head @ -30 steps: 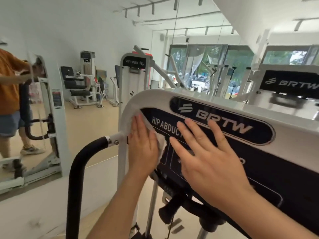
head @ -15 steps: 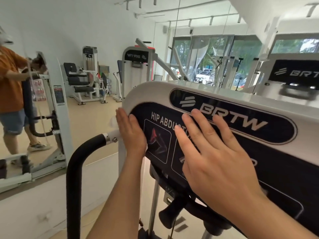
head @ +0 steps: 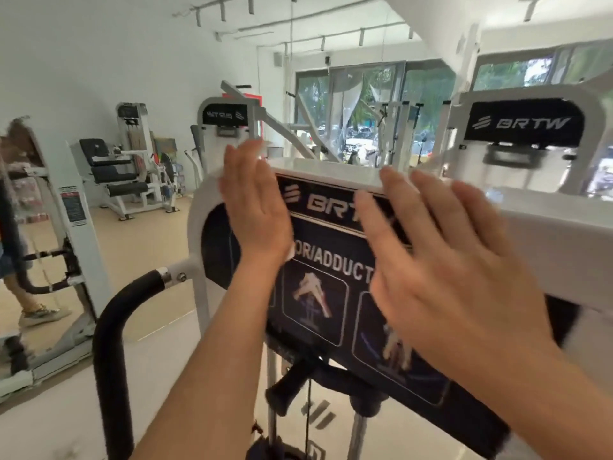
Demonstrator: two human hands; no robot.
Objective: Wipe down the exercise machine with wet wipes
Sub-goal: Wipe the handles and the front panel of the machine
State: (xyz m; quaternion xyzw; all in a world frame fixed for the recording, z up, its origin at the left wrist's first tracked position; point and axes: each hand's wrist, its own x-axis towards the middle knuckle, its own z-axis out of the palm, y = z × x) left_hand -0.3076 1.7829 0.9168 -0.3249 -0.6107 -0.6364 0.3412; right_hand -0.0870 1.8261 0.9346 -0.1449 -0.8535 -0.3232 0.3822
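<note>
While the exercise machine [head: 199, 210] is standing directly in front of the person, its white housing and dark labelled panel [head: 315, 293] filling the middle of the view, the wiping of that upper face is, by my reading, the step under way. The left hand [head: 257, 207] is pressing flat on the panel's upper left corner, fingers straight and held together, fingertips reaching past the top edge. The wet wipe [head: 289, 256] is lying almost wholly hidden beneath this palm; only a pale sliver by the heel of the hand is hinting at it, too blurred to be sure of. The right hand [head: 441, 260] is lying flat just beside it on the right of the panel, fingers straight and slightly spread, holding nothing and apparently bracing. Both hands are showing motion blur. The next move is probably calling for carrying the wipe across the label and along the white top ledge under steady pressure, with the free hand giving way so that no strip is being skipped. Further out, a black padded handle [head: 109, 327] is curving down at the lower left, a mirror [head: 20, 293] is standing at the far left, and other white machines [head: 524, 127] are standing before the windows [head: 365, 101].
</note>
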